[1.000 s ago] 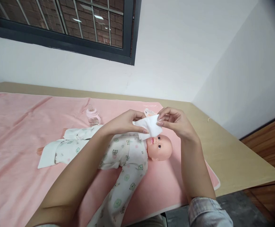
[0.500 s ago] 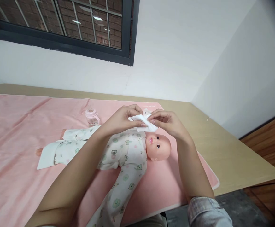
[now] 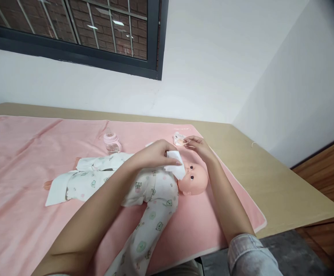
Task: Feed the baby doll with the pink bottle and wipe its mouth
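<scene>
A baby doll point(image 3: 198, 180) in a patterned white outfit lies on its back, its head to the right. My left hand point(image 3: 157, 153) is closed on a folded white tissue point(image 3: 176, 163), pinched between thumb and fingers. The tissue rests at the doll's mouth and covers it; the eyes show. Beyond the doll's head, my right hand point(image 3: 198, 146) has its fingertips together at the edge of a small white printed packet point(image 3: 179, 138), which lies on the pink mat point(image 3: 227, 199).
A pink-capped baby bottle point(image 3: 111, 142) stands beyond the doll's legs. A white sheet point(image 3: 58, 188) lies over the doll's lower leg. Wooden tabletop point(image 3: 276, 180) borders the mat at right. Behind the table is a white wall with a dark-framed window point(image 3: 98, 57).
Both hands held the tissue above the doll's chest; my right hand has let go and reached to the packet. My left hand has lowered the tissue to the doll's mouth.
</scene>
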`<act>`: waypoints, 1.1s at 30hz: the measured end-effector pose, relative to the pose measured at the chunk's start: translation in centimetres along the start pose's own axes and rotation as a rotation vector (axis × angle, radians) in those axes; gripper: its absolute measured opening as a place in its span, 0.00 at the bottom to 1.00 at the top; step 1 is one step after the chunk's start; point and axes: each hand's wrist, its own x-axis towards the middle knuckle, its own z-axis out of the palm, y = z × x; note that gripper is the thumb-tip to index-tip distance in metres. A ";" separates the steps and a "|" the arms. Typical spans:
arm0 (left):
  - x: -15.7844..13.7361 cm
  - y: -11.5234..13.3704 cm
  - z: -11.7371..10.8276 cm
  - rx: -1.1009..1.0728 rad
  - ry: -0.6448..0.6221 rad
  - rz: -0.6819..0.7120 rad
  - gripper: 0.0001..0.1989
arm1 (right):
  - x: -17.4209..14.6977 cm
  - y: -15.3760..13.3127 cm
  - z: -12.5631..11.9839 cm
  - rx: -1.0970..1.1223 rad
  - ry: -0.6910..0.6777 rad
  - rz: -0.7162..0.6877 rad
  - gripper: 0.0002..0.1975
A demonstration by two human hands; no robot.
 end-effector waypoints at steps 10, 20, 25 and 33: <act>1.1 -0.5 2.2 0.191 -0.142 -0.146 0.13 | 1.8 8.8 -1.0 0.092 0.028 0.251 0.13; 1.4 -0.5 3.0 0.352 -0.089 -0.144 0.11 | 1.8 9.3 -1.3 0.094 0.015 0.217 0.14; 1.2 -0.7 2.7 0.254 -0.128 -0.161 0.09 | 2.0 9.6 -1.4 0.097 0.033 0.225 0.16; 1.1 -1.0 2.4 0.244 -0.116 -0.179 0.06 | 2.0 9.7 -1.4 0.085 0.058 0.239 0.15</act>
